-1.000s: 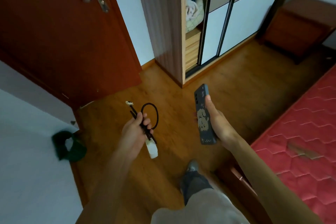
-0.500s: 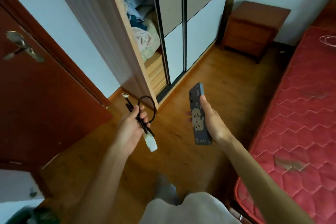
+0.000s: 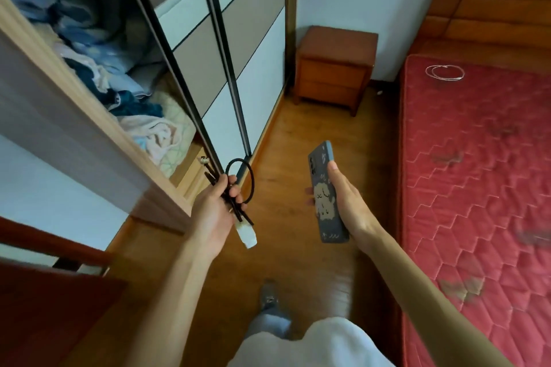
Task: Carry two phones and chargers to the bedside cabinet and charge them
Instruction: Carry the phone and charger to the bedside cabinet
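From the head camera, the left hand (image 3: 216, 205) has its fingers (image 3: 235, 198) curled tight round a bundled black charging cable (image 3: 252, 182). One loop of the cable stands out beyond the knuckles, and a white charger plug (image 3: 247, 234) sticks out below the palm. The right hand (image 3: 347, 202) grips a phone (image 3: 326, 197) by its edges, thumb along the right side. The phone's back faces up, in a dark grey-blue case with a pale fluffy cartoon animal drawn on it. Both are held above the wooden floor (image 3: 298, 262), between the sliding-door wardrobe (image 3: 208, 53) and the red mattress (image 3: 477, 173). The brown bedside cabinet (image 3: 335, 68) stands well ahead, in the corner.
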{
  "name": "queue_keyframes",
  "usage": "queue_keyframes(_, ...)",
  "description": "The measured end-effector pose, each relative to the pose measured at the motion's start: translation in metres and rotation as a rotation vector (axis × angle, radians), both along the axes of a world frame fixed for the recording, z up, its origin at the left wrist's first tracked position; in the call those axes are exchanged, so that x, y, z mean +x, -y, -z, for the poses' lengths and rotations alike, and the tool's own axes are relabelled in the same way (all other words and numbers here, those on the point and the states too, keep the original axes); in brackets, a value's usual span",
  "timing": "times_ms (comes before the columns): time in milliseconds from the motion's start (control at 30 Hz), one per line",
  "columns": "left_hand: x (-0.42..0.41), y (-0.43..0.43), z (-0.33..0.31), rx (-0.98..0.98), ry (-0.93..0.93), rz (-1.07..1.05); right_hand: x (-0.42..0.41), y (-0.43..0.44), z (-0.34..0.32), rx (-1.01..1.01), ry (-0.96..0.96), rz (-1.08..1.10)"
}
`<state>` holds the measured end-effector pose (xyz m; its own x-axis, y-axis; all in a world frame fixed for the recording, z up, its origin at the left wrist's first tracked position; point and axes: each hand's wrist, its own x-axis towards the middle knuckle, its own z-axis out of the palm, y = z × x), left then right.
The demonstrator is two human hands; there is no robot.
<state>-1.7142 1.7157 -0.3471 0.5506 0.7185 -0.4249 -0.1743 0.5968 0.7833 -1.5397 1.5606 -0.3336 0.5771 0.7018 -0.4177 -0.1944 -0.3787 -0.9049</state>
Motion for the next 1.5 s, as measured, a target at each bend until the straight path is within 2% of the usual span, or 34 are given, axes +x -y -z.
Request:
queue_keyframes(433,0.122,-0.156,0.001,-0.023,-0.017,0.151,0.099,-0.131,-0.002,0.041,-0.075,0.190)
queue_keyframes(800,0.311,-0.255,0.003,0.017,-0.093,0.210,0.280,-0.228,0.019,0.070,-0.124,0.273)
queue_keyframes(1133,0.475,-0.329,-0.007,0.042,-0.053,0.287,0.427,-0.295,0.004,0.130,-0.200,0.319)
queue_keyframes(1500,0.645,-0.439,0.005,-0.001,-0.055,0.368,0.578,-0.395,0.029,0.126,-0.237,0.415)
